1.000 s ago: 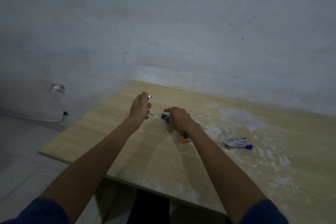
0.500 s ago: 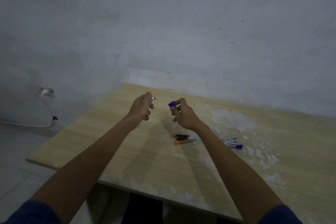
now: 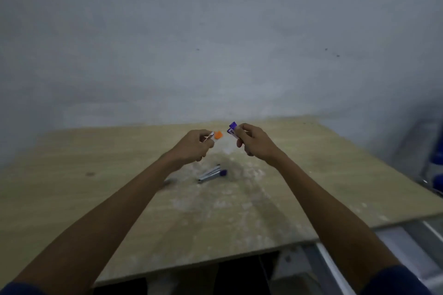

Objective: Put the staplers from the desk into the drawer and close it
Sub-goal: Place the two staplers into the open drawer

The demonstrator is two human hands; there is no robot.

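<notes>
Both hands pinch staplers, left hand (image 3: 191, 145) orange-tipped stapler (image 3: 214, 136), right hand (image 3: 255, 142) purple stapler (image 3: 233, 130); likely next, carrying them to the unseen drawer.

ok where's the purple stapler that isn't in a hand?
Head view: the purple stapler lies on the desk near centre, below and between the raised left hand and right hand.

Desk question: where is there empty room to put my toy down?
The desk is bare all along its left side, and along the near edge between the two arms. The far right corner looks free too. The middle is taken: a purple-tipped stapler lies there, below the left hand and right hand, each holding a stapler.
</notes>
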